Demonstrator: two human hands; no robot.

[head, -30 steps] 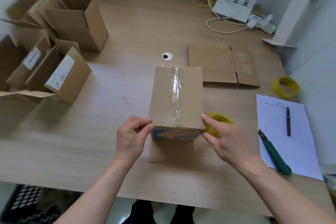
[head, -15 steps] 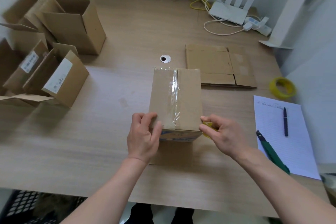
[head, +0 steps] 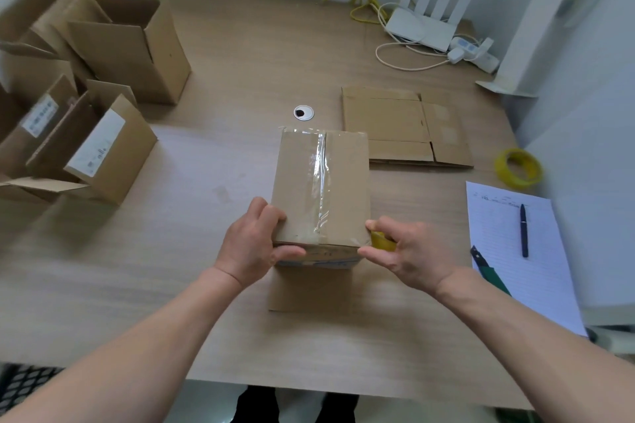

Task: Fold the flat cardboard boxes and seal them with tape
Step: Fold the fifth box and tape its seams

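Observation:
A folded cardboard box point(head: 343, 182) stands in the middle of the table, with a strip of clear tape point(head: 321, 182) running along its top seam. My left hand point(head: 252, 244) grips the box's near left corner, fingers on top and thumb on the front face. My right hand point(head: 410, 252) holds the near right corner. A yellow tape roll point(head: 382, 240) shows just behind its fingers, mostly hidden. A flat unfolded box point(head: 405, 127) lies behind on the right.
Several open boxes point(head: 103, 86) stand at the left. A second yellow tape roll point(head: 518, 168), a lined paper sheet point(head: 536, 285) with a pen point(head: 523, 230) and a green utility knife point(head: 488, 271) lie at the right. A router point(head: 422, 27) and cables sit at the back.
My left hand has moved right onto the box's near left corner and taken hold. My right hand has closed in on the right corner, covering most of the yellow roll.

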